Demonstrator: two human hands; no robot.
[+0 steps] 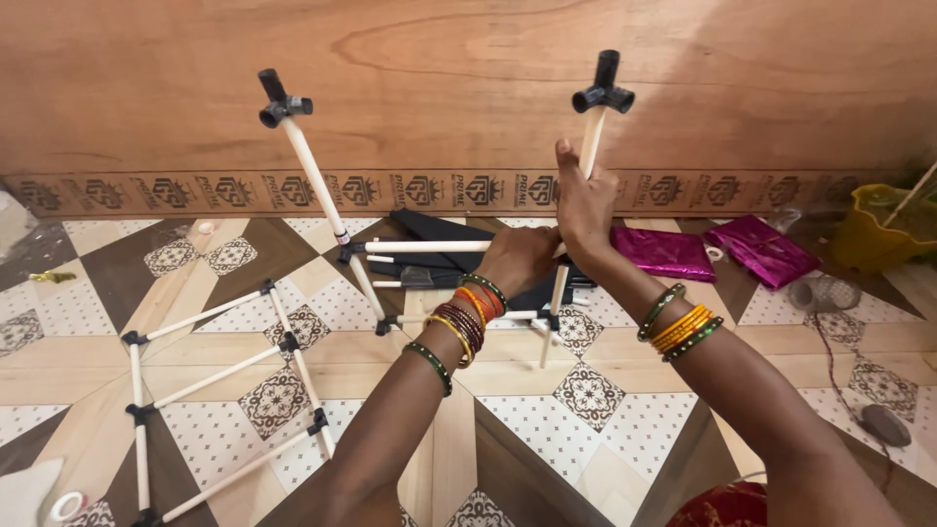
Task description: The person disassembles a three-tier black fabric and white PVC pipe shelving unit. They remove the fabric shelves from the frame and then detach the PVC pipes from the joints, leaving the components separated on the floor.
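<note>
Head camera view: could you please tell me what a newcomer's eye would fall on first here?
Two bangled arms meet mid-picture at a frame of white rods and black connectors: the right hand wraps an upright rod, the left hand closes on a crosswise rod beside it. A flat rod grid lies left on the patterned floor; magenta cloth bundles sit at right.

I count two black three-way connectors [284, 101] topping two upright white rods [314, 176]. Two shiny magenta pouches [663, 252] lie on the floor, one yellow tub [872, 234] sits beside them, and one flat rod frame [220, 376] lies left.
</note>
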